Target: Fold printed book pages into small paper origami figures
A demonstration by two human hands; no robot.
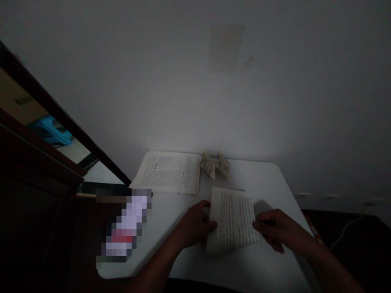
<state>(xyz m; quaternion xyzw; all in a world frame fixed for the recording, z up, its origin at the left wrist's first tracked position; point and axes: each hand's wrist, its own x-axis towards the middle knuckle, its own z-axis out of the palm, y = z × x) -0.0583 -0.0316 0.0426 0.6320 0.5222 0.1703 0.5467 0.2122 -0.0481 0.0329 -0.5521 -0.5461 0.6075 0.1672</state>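
Between my hands is a printed sheet of paper (232,219), roughly square and tilted a little over the white table. My left hand (197,221) grips its left edge, thumb on top and fingers partly hidden behind it. On the opposite side my right hand (271,228) pinches the right edge between thumb and index finger, the other fingers curled below. Beyond the sheet stand two folded paper boats (208,165), side by side and made of printed paper. A stack of printed pages (171,173) lies to their left.
The white table (259,175) meets a grey wall at its far edge. A pixelated, blurred-out object (130,226) lies at the table's left side. A dark-framed mirror (67,126) leans at far left. A pale cable (345,232) runs beyond the right edge.
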